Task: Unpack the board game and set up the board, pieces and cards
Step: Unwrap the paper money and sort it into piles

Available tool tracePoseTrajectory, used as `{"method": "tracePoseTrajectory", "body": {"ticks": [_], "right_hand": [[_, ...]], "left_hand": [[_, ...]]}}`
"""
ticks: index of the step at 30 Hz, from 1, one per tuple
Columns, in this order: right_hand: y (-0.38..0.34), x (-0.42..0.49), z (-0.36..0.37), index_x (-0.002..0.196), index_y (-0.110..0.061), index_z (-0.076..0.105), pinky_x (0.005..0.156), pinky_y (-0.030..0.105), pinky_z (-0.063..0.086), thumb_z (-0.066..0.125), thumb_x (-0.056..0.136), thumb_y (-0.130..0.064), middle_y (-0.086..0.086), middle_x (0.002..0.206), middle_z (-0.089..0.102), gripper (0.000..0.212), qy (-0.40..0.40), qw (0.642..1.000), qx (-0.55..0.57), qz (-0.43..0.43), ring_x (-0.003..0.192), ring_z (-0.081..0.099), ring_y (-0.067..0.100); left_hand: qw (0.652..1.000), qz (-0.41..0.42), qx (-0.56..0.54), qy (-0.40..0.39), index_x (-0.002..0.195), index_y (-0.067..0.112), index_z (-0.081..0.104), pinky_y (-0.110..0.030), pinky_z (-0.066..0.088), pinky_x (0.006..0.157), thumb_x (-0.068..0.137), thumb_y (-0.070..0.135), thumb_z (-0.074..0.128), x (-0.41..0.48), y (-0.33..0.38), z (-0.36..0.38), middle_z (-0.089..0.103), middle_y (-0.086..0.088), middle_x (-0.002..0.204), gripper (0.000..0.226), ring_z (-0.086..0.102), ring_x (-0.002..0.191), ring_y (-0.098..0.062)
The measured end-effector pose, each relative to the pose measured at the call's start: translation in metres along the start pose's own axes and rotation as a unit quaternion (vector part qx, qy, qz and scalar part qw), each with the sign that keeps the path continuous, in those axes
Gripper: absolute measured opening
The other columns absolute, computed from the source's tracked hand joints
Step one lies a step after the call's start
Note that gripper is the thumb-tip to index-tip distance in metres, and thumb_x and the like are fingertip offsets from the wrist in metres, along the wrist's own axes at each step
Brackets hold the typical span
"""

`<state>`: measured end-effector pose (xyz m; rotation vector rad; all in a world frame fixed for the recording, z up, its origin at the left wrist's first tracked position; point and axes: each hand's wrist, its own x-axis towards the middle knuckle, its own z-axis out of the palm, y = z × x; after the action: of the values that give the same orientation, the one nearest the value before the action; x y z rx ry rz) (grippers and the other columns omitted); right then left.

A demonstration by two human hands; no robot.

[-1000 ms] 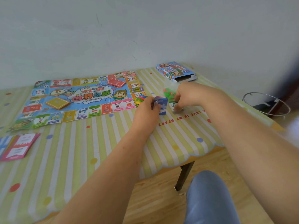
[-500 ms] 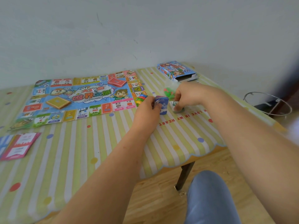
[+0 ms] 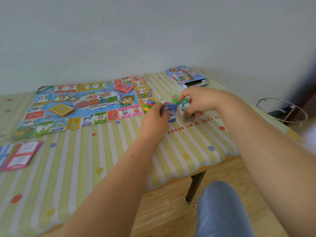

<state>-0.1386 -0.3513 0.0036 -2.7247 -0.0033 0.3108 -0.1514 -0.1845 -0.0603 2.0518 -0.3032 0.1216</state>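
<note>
Where the pale wall (image 3: 153, 31) meets the table (image 3: 85, 168) — covered by a yellow-and-white striped, dotted cloth — the game board (image 3: 85, 106) lies unfolded and flat on the far left half. On the board rest two card stacks: a yellow stack (image 3: 61, 109) toward the left and a red stack (image 3: 123, 87) near the far edge. The game box (image 3: 185, 76) lies at the far right corner of the table, its near end open. Loose pink and blue cards (image 3: 18, 156) lie at the near left edge, well apart from the board.

Both hands meet just beside the board's right end. The left hand (image 3: 153, 117) grips a blue card pack (image 3: 171, 112), its fingers curled round the pack, which stands upright on the cloth. The right hand (image 3: 200, 101) pinches a green card pack (image 3: 185, 106) just beside the blue one — thumb and forefinger at its top, the other fingers curled at its lower side. Small coloured pieces (image 3: 148, 105) sit on the board's right edge, behind the left hand.

Beyond the table: a wooden floor (image 3: 167, 211), a wire ring stand (image 3: 282, 110), and a knee (image 3: 220, 211) in blue cloth.
</note>
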Motion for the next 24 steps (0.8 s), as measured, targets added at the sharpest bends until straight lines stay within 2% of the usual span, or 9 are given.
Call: {"method": "tracePoseTrajectory", "body": {"ticks": [4,7,11,14,17,19,21,24], "right_hand": [[0.004,0.001,-0.004,0.122,-0.028,0.056,0.066,0.034,0.058,0.079,0.076,-0.019,0.011,0.088,0.072,0.053,-0.008,0.999,0.032,-0.001,0.072,0.071,0.022],[0.003,-0.001,-0.006,0.126,-0.024,0.058,0.069,0.034,0.058,0.071,0.084,-0.022,0.01,0.086,0.072,0.044,0.0,0.999,0.046,0.007,0.072,0.072,0.021],[-0.001,-0.005,-0.007,0.118,-0.019,0.066,0.057,0.023,0.05,0.055,0.093,-0.011,0.004,0.07,0.067,0.028,0.042,0.998,0.051,0.011,0.053,0.062,0.008],[-0.001,-0.006,-0.006,0.11,-0.021,0.07,0.057,0.022,0.047,0.058,0.091,-0.009,0.0,0.072,0.065,0.026,0.067,0.996,0.061,0.01,0.058,0.06,0.007],[0.001,-0.006,-0.007,0.117,-0.024,0.067,0.064,0.024,0.047,0.063,0.089,-0.01,0.001,0.094,0.069,0.032,0.099,0.991,0.093,0.003,0.069,0.061,0.008],[0.001,-0.008,-0.01,0.117,-0.025,0.067,0.062,0.022,0.042,0.065,0.087,-0.011,0.0,0.1,0.069,0.033,0.142,0.982,0.126,-0.005,0.069,0.058,0.006],[-0.003,-0.011,-0.011,0.109,-0.022,0.069,0.059,0.02,0.039,0.064,0.086,-0.01,-0.001,0.092,0.067,0.026,0.174,0.972,0.159,-0.022,0.067,0.057,0.004],[-0.009,-0.013,-0.011,0.102,-0.017,0.071,0.069,0.024,0.048,0.062,0.086,-0.004,0.005,0.08,0.068,0.022,0.185,0.961,0.203,-0.043,0.065,0.058,0.007]], "left_hand": [[1.0,0.003,0.003,-0.001,0.094,0.015,0.055,-0.006,0.035,0.051,0.098,0.017,0.046,-0.001,0.001,0.0,0.055,0.007,0.078,0.01,0.047,0.066,-0.002],[1.0,0.0,0.0,-0.003,0.098,0.013,0.057,-0.008,0.035,0.052,0.099,0.017,0.046,-0.001,0.002,0.0,0.057,0.005,0.081,0.012,0.049,0.068,-0.005],[1.0,-0.005,-0.003,-0.002,0.101,0.01,0.058,-0.014,0.036,0.056,0.099,0.017,0.046,-0.002,0.003,0.0,0.061,-0.001,0.089,0.015,0.053,0.076,-0.015],[1.0,-0.006,-0.003,-0.003,0.1,0.009,0.059,-0.019,0.037,0.059,0.098,0.017,0.046,-0.002,0.003,-0.001,0.063,-0.005,0.091,0.015,0.053,0.078,-0.018],[1.0,-0.007,-0.007,-0.006,0.1,0.01,0.058,-0.019,0.038,0.059,0.098,0.018,0.046,-0.003,0.002,-0.001,0.064,-0.005,0.092,0.014,0.055,0.079,-0.018],[1.0,-0.009,-0.012,-0.007,0.101,0.011,0.059,-0.018,0.039,0.06,0.098,0.018,0.046,-0.003,0.002,-0.001,0.064,-0.004,0.094,0.014,0.056,0.082,-0.018],[1.0,-0.01,-0.014,-0.007,0.104,0.012,0.06,-0.016,0.038,0.061,0.098,0.017,0.046,-0.003,0.002,-0.001,0.064,-0.002,0.095,0.015,0.056,0.083,-0.017],[1.0,-0.012,-0.019,-0.006,0.104,0.011,0.06,-0.016,0.038,0.059,0.099,0.017,0.046,-0.003,0.002,-0.001,0.064,-0.003,0.094,0.016,0.054,0.08,-0.016]]}}
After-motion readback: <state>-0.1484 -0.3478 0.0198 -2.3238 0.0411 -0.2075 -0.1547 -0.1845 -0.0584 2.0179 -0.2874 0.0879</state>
